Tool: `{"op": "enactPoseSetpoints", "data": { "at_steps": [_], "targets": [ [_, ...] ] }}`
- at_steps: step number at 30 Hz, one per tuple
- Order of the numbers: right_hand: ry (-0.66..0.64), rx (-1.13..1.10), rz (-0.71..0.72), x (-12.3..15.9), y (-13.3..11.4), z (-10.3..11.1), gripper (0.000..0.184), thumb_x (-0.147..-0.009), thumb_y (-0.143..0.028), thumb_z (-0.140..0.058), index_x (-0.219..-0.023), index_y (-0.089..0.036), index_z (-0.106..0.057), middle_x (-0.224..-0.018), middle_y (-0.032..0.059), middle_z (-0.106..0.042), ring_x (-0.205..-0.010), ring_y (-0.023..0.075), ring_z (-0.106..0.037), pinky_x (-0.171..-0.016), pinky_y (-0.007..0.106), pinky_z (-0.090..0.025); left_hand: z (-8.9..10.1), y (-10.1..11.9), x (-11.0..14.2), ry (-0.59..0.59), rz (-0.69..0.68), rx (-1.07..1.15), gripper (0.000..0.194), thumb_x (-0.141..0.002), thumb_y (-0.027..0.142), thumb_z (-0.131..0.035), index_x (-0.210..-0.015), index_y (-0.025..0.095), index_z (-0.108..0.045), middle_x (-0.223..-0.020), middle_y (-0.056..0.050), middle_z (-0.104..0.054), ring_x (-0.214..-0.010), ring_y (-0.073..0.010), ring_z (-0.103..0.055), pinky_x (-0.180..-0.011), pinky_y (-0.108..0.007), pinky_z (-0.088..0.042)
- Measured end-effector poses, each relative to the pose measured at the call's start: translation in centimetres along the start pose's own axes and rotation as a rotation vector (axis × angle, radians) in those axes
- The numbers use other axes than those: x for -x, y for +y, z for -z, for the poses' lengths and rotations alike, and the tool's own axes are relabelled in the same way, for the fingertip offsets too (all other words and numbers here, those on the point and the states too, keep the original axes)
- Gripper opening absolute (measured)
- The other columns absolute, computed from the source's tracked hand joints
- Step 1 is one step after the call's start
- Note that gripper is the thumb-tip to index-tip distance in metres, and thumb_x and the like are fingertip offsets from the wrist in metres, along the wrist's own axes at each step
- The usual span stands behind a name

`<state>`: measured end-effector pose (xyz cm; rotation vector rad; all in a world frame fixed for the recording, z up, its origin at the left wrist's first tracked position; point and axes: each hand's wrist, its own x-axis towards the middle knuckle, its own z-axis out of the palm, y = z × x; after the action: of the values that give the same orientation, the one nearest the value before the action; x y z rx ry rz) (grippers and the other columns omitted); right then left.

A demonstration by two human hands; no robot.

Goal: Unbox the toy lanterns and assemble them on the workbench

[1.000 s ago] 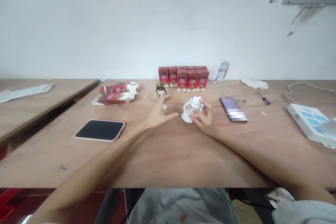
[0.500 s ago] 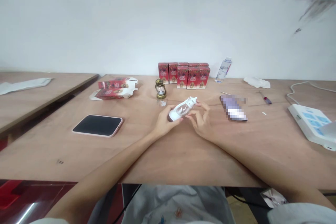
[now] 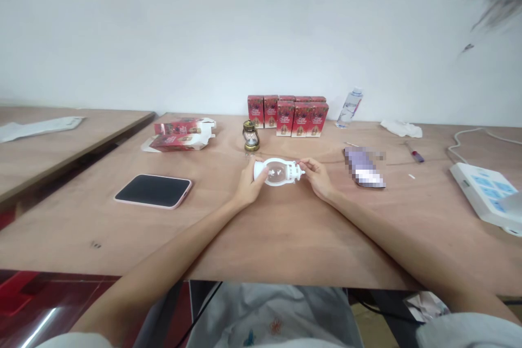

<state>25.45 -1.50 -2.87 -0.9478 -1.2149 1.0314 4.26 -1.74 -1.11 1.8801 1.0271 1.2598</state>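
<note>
The left hand's fingers (image 3: 261, 179) are clamped round the broad base of a white lantern (image 3: 278, 172), the thumb lying over the near edge of its clear globe. Opposite them, the right hand's fingertips (image 3: 300, 166) are drawn together on the pointed top; whether they press firmly cannot be told. The lantern thus lies on its side between the left hand (image 3: 247, 184) and the right hand (image 3: 320, 176), its top toward the right fingers. Base, globe and cap all appear joined, so it looks whole; with both hands on it and nothing set down, the handling seems unfinished.

Just beyond the left fingers a bronze lantern (image 3: 251, 137) stands upright and untouched, also seemingly complete. Farther out past the left fingers, opened red boxes (image 3: 176, 142) lie with flaps torn out; judging by them, a part of the stock is out of its packing. Straight ahead of the fingers, upright red boxes (image 3: 302, 120) stand grouped near the wall and look closed, so those appear undealt with.

Nearer the person and left of the left fingers lies a dark-screened phone (image 3: 154, 191); right of the right fingers is a purple phone (image 3: 364, 167), and beyond it a bottle (image 3: 349, 108) leans.
</note>
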Motion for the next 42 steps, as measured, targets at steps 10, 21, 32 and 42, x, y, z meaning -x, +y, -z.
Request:
{"op": "enactPoseSetpoints", "data": {
  "at_steps": [10, 21, 32, 42],
  "targets": [
    [-0.072, -0.073, -0.041, -0.1, -0.7, 0.3, 0.035, -0.060, -0.048, -0.072, -0.071, -0.020, -0.054, -0.065, -0.0032, -0.058, -0.052, 0.0090, -0.050, -0.054, 0.025, -0.046, -1.1, -0.4, 0.2, 0.072, 0.095, 0.004, 0.033, -0.085, 0.051, -0.042, -0.098, 0.020, -0.044, -0.065, 0.004, -0.051, -0.053, -0.0109, -0.047, -0.052, -0.022, -0.037],
    [0.104, -0.115, -0.005, -0.2, 0.5, -0.6, 0.033, -0.063, -0.048, -0.070, -0.075, -0.020, -0.058, -0.070, -0.0001, -0.062, -0.060, 0.0109, -0.055, -0.058, 0.026, -0.047, -2.0, -1.3, -0.1, 0.112, 0.172, 0.121, 0.039, -0.082, 0.057, -0.045, -0.096, 0.020, -0.045, -0.062, 0.005, -0.048, -0.047, -0.0086, -0.044, -0.045, -0.020, -0.036],
    [0.183, 0.455, 0.262, -5.3, 1.9, -1.0, 0.030, -0.078, -0.047, -0.055, -0.077, -0.018, -0.064, -0.078, 0.0057, -0.068, -0.073, 0.0173, -0.061, -0.071, 0.033, -0.049, 2.8, 0.9, -3.0, 0.671, -0.084, 0.053, 0.054, -0.060, 0.044, -0.074, -0.099, 0.017, -0.050, -0.097, -0.004, -0.055, -0.093, -0.0180, -0.055, -0.085, -0.031, -0.045],
    [-0.031, 0.883, 0.575, -3.5, 0.6, -4.1, 0.019, -0.087, -0.027, -0.052, -0.095, -0.019, -0.067, -0.088, 0.0070, -0.062, -0.075, 0.0167, -0.059, -0.072, 0.030, -0.046, 2.6, -0.6, -1.9, 0.207, -0.331, -0.556, 0.030, -0.072, 0.027, -0.066, -0.101, 0.022, -0.057, -0.100, -0.005, -0.065, -0.096, -0.0254, -0.058, -0.093, -0.042, -0.027]
  ]
}}
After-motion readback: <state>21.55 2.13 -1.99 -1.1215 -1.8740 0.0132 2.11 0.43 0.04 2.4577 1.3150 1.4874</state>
